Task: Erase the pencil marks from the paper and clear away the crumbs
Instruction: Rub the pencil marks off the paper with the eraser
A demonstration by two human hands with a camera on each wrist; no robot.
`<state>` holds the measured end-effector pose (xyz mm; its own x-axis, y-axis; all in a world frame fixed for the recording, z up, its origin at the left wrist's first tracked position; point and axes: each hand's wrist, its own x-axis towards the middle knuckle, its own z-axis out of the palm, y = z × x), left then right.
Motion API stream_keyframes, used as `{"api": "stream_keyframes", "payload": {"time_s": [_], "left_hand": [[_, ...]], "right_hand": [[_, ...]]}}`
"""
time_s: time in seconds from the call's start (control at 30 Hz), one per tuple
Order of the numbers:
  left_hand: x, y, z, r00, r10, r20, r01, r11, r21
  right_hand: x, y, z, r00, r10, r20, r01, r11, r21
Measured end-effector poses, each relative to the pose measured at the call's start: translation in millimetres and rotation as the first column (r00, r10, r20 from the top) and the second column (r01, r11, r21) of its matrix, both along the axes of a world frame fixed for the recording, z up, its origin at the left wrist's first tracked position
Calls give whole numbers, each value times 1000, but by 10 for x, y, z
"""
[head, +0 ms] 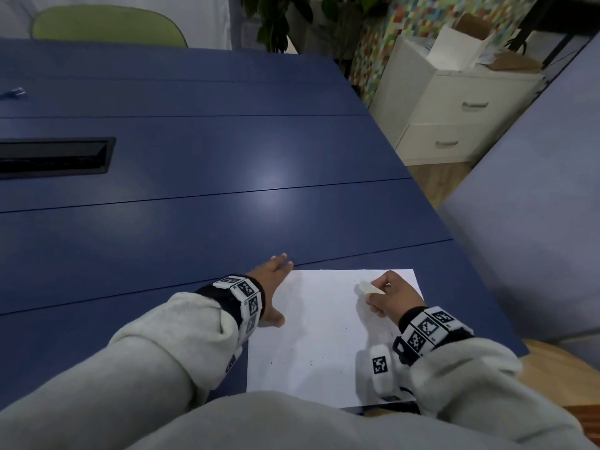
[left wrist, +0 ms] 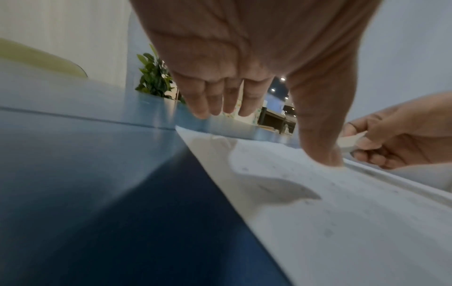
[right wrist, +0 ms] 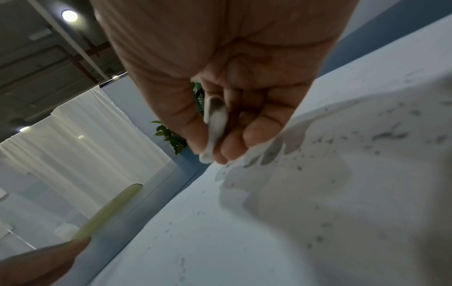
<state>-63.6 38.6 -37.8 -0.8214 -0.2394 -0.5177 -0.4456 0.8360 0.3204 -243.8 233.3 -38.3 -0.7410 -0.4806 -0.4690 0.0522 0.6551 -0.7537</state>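
A white sheet of paper [head: 318, 332] lies on the blue table [head: 194, 222] near its front right corner. My left hand [head: 272, 287] rests flat at the paper's left edge, fingers straight and thumb [left wrist: 318, 135] pressing on the sheet. My right hand [head: 389, 297] grips a white eraser [head: 370, 287] with a grey-smudged end [right wrist: 215, 120], held just above the paper's upper right part. Dark eraser crumbs [right wrist: 381, 135] lie scattered over the sheet, some near its lower middle [head: 292, 362]. No clear pencil marks show.
A black cable hatch [head: 55, 155] is set into the table at the left. A small clip [head: 16, 91] lies at the far left. White drawers [head: 454, 118] and a grey partition [head: 535, 206] stand to the right, a green chair [head: 107, 26] beyond the table.
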Motion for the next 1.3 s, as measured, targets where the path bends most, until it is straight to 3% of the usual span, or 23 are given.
{"api": "stream_keyframes", "payload": {"time_s": [0.13,0.4,0.53,0.77,0.97,1.1,1.17,1.23,1.3], "left_hand": [[122,-130,22,993,91,76,-85,994,-70],[271,-10,-27,976,59,210,-50,998,-48],[249,22,-26,969,54,243,-42,998,-53],[288,34,-77,973,81,218,-79,997,-19],[307,11,-89,969,87,230,-75,995,-62],[277,5,-83,967,86,242,-73,995,-62],[279,5,-78,967,81,242,-67,995,-69],[286,2,-91,967,77,243,-61,996,-72],[293,-4,-106,968,77,239,-62,995,-73]], "right_hand": [[58,-88,30,999,36,-31,-36,999,-17],[396,-529,17,934,339,-111,-331,940,85],[482,-740,48,871,456,-184,-424,886,188],[681,-1115,108,689,658,-303,-579,752,316],[785,-1222,68,608,733,-306,-624,679,387],[863,-1221,112,513,823,-242,-697,564,442],[808,-1272,146,520,823,-226,-694,562,450],[725,-1317,167,572,786,-234,-661,611,436],[737,-1318,178,558,796,-234,-664,598,449]]}}
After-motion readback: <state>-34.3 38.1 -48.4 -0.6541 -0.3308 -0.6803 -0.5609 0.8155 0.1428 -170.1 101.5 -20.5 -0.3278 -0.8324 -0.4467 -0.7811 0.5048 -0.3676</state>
